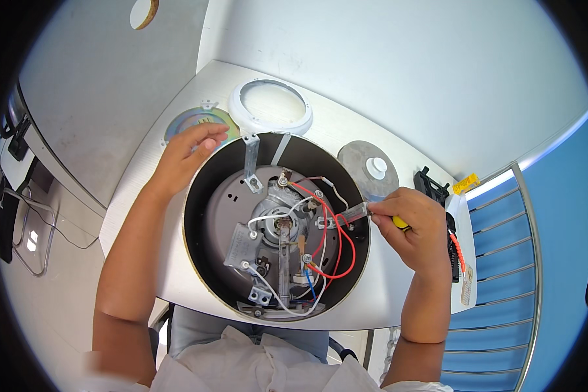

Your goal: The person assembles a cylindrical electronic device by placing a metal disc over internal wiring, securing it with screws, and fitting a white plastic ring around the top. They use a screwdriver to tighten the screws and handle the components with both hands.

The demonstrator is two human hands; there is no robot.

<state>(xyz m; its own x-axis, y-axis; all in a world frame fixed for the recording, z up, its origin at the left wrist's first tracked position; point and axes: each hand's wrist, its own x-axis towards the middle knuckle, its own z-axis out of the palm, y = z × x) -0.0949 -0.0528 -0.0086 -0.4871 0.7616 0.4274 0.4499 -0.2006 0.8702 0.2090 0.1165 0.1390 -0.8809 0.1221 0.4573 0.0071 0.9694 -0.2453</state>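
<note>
A round, dark-walled appliance housing (199,222), like a rice cooker's body, stands with its open underside facing up. Inside are a heating plate's metal fittings, a metal bracket (251,163), red wires (355,251) and white wires (268,286). My right hand (413,225) is closed round a screwdriver with a yellow handle (400,223); its tip end meets the housing's right wall by a metal bracket (353,214). At the upper left rim, my left hand (193,153) holds nothing, its fingers loosely bent and apart, close to the outer wall.
Behind the housing lie a yellowish metal base plate (196,119) and a white plastic ring (242,108). A grey lid with a white knob (377,168) rests at the back right. Black tool parts (431,186) and a red-handled tool (457,245) line the table's right edge, beside a metal railing (526,215).
</note>
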